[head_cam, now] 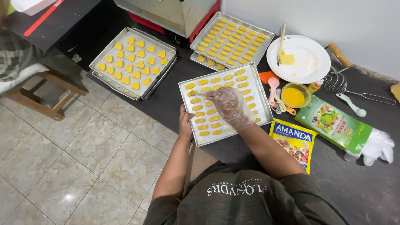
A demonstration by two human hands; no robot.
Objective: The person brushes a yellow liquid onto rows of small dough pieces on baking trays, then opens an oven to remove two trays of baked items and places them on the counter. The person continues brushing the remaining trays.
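— Plastic-gloved right hand (230, 106)?
— Closed on a thin brush (199, 94), tip over the dough pieces (207, 112) (oblong, yellow).
— Left hand (185, 123)?
— Bare, gripping the tray (257, 88) at its near edge; bowl (294, 96) of yellow liquid just beside.

Yellow-blue flat pouch (294, 143) right of near tray; green packet (338, 123) just right of it, slanted

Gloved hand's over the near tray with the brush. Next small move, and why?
Probably draw the brush along the oblong dough piece under its tip. The gloved right hand holds it over the upper-left pieces, the left hand steadies the tray edge, and the yellow bowl sits beside it.
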